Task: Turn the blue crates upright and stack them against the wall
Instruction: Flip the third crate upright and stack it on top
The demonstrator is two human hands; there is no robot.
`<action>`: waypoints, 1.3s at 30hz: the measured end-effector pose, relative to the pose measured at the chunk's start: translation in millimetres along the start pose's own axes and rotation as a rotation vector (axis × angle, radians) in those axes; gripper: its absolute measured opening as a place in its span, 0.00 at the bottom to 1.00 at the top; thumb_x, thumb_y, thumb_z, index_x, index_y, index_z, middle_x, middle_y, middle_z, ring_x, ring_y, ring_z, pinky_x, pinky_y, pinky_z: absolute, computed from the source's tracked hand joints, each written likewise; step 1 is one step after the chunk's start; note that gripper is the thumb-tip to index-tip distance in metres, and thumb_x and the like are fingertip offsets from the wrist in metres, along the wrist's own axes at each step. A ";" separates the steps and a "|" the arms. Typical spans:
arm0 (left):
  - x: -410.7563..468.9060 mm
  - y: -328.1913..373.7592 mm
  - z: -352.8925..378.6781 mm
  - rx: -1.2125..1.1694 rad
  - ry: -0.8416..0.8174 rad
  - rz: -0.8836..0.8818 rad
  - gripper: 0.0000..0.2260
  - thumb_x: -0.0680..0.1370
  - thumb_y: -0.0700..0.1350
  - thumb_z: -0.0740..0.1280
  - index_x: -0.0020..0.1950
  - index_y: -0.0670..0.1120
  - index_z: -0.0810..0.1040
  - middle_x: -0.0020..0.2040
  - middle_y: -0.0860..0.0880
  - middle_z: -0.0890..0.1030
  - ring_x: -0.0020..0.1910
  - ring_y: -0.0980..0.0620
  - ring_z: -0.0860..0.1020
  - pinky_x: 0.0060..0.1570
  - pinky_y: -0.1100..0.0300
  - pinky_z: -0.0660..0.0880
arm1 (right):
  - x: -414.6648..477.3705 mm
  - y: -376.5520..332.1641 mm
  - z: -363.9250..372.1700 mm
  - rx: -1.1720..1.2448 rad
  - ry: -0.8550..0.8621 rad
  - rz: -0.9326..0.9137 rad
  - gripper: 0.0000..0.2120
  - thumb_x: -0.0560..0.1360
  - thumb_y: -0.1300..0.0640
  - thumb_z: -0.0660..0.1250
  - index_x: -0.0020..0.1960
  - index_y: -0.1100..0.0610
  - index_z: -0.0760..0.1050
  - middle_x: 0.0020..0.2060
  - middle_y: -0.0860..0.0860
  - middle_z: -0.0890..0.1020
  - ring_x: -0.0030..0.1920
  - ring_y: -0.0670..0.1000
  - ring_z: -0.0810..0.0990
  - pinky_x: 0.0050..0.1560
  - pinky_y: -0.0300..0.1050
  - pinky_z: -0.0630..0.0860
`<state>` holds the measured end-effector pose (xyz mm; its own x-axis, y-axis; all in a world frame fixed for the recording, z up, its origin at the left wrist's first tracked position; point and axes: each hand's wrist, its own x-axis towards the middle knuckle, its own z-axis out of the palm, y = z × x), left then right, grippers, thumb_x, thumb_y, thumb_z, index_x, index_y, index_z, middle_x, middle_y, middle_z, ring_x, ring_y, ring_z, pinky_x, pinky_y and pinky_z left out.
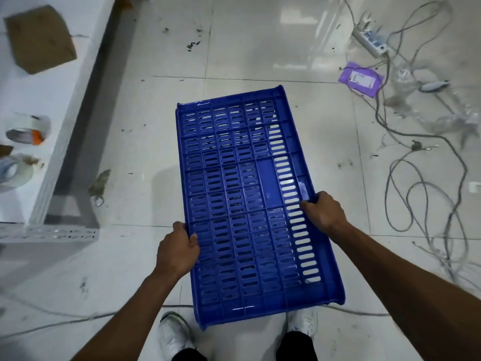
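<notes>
One blue slotted crate [244,194] is held off the floor in front of me, its long side running away from me and its perforated face toward the camera. My left hand [179,248] grips its left long edge, thumb on the face. On the right long edge my right hand [324,211] is curled round the rim. The crate tilts slightly to the right. No other blue crate shows in the head view.
A white metal shelf [52,142] stands at the left with a cardboard box [41,39] and tape rolls [30,130]. Tangled cables [426,162], a power strip [372,43] and a purple packet [360,78] lie on the tiled floor at the right. My white shoes [174,334] are below the crate.
</notes>
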<state>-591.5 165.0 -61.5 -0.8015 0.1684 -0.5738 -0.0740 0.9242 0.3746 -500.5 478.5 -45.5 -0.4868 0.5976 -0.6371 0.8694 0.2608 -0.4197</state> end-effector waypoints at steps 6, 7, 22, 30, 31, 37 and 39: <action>-17.6 4.2 20.7 -0.008 0.035 -0.020 0.10 0.85 0.45 0.59 0.63 0.41 0.69 0.48 0.45 0.80 0.39 0.48 0.77 0.40 0.56 0.73 | 2.7 25.8 2.4 0.047 -0.069 0.008 0.22 0.78 0.46 0.66 0.64 0.59 0.70 0.57 0.57 0.80 0.51 0.56 0.81 0.54 0.54 0.78; -20.0 5.4 21.4 -0.015 0.054 -0.027 0.11 0.85 0.44 0.58 0.64 0.41 0.70 0.47 0.46 0.80 0.39 0.48 0.77 0.40 0.56 0.73 | 2.2 26.3 4.7 0.052 -0.067 0.000 0.22 0.78 0.45 0.66 0.64 0.59 0.69 0.57 0.57 0.80 0.51 0.56 0.81 0.54 0.54 0.78; -30.4 20.5 6.0 -0.018 -0.060 -0.229 0.37 0.82 0.46 0.62 0.82 0.40 0.42 0.80 0.38 0.56 0.68 0.36 0.72 0.62 0.49 0.73 | -44.5 -12.5 19.7 0.025 0.041 -0.057 0.22 0.76 0.41 0.65 0.60 0.57 0.71 0.51 0.53 0.81 0.47 0.55 0.81 0.50 0.53 0.79; -37.2 24.5 -6.5 -0.282 -0.033 -0.220 0.30 0.81 0.54 0.62 0.81 0.45 0.60 0.81 0.43 0.59 0.74 0.42 0.68 0.72 0.46 0.69 | -88.5 -63.8 51.2 0.036 -0.073 -0.260 0.15 0.78 0.46 0.64 0.57 0.56 0.71 0.42 0.48 0.78 0.38 0.50 0.76 0.35 0.45 0.69; -40.7 27.6 -9.7 -0.287 -0.030 -0.166 0.29 0.82 0.55 0.61 0.80 0.46 0.62 0.81 0.45 0.60 0.74 0.43 0.69 0.72 0.46 0.68 | -92.2 -70.0 60.2 0.026 -0.091 -0.284 0.15 0.78 0.46 0.63 0.55 0.57 0.70 0.40 0.48 0.76 0.35 0.48 0.74 0.32 0.44 0.67; -46.5 29.8 -32.8 -0.296 0.097 -0.082 0.27 0.79 0.68 0.53 0.62 0.50 0.77 0.61 0.45 0.79 0.54 0.45 0.80 0.57 0.44 0.77 | -109.4 -104.9 104.7 0.027 -0.247 -0.386 0.16 0.78 0.44 0.61 0.38 0.43 0.56 0.33 0.42 0.62 0.31 0.42 0.62 0.36 0.43 0.63; -49.1 20.6 -39.7 -0.301 0.128 -0.061 0.29 0.78 0.70 0.52 0.58 0.50 0.78 0.60 0.48 0.78 0.52 0.48 0.80 0.57 0.45 0.77 | -117.0 -115.6 118.2 0.023 -0.325 -0.407 0.17 0.78 0.44 0.62 0.36 0.44 0.57 0.32 0.44 0.64 0.31 0.43 0.63 0.34 0.42 0.65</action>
<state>-577.3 162.2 3.3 -0.8568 0.0541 -0.5127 -0.2806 0.7853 0.5518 -554.0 288.8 1.2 -0.7892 0.1841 -0.5859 0.6041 0.4040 -0.6869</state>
